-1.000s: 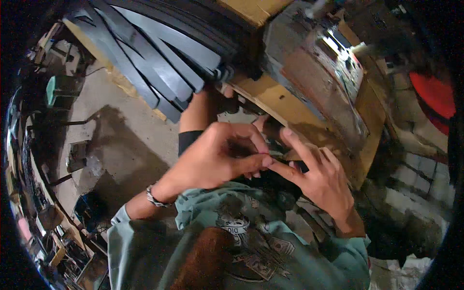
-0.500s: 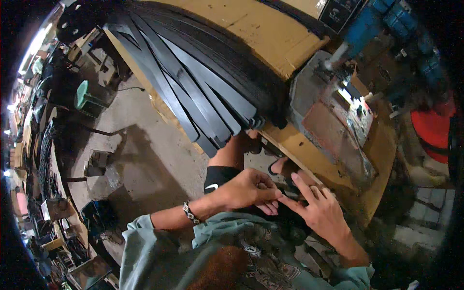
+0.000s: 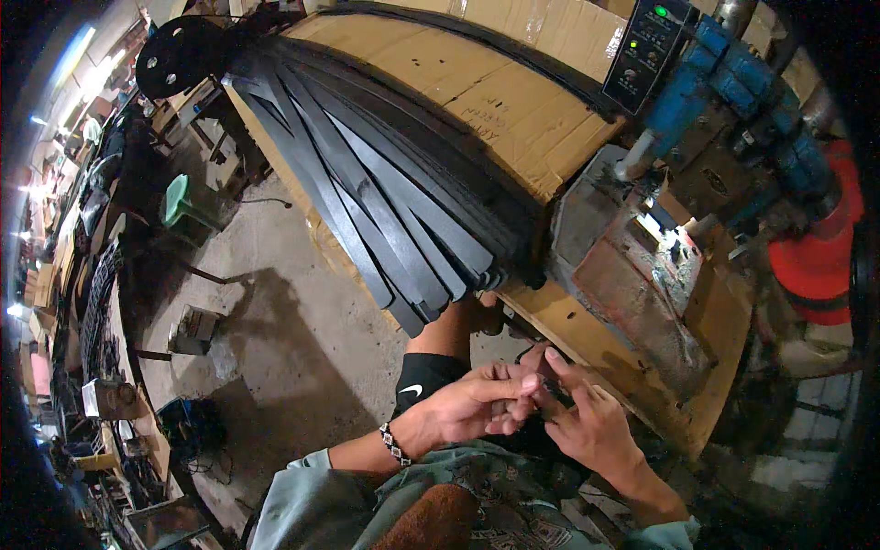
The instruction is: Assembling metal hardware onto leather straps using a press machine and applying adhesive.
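Both of my hands meet in front of my lap, close to the table's near edge. My left hand (image 3: 486, 401), with a patterned band (image 3: 395, 445) at its wrist, is closed in a pinch. Its thumb and forefinger come up against the fingertips of my right hand (image 3: 591, 422). Whatever lies between them, if anything, is too small to make out. My right hand has its forefinger stretched out and apart from the thumb. Beyond the hands, a fanned pile of black flat strips (image 3: 394, 215) lies on the table, touched by neither hand.
Cardboard (image 3: 458, 73) covers the table. To the right stands a blue machine (image 3: 683, 105) with a control box (image 3: 646, 50) and a lit, dirty metal plate (image 3: 632, 284). A red round object (image 3: 811, 261) is beyond it. Left on the floor stands a green stool (image 3: 183, 202).
The view has shifted, so the table and strips sit slightly lower. My left fingertips have moved a little up along my right hand's fingers, and the hands remain together.
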### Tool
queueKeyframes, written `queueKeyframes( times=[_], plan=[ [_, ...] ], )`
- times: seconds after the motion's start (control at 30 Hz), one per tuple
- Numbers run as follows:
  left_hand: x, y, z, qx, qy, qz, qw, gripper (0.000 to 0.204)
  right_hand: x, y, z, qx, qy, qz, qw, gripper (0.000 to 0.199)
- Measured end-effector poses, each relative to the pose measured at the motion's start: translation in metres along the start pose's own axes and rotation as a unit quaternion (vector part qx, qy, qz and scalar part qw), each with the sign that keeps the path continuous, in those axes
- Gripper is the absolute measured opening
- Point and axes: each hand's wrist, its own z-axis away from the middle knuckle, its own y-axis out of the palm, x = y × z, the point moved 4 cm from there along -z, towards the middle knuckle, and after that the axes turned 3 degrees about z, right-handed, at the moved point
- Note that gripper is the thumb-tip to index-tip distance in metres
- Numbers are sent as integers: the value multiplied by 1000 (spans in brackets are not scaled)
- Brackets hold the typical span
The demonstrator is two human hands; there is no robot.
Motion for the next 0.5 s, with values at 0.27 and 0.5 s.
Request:
queueKeyframes(
  times=[0.27,0.5],
  plan=[
    [-25,-5,4,-96,135,-238,957,22,5,8,-3,39,68,85,993,50],
    [-18,-6,-5,-205,239,-353,881,15,6,39,7,91,127,68,985,69]
  ],
)
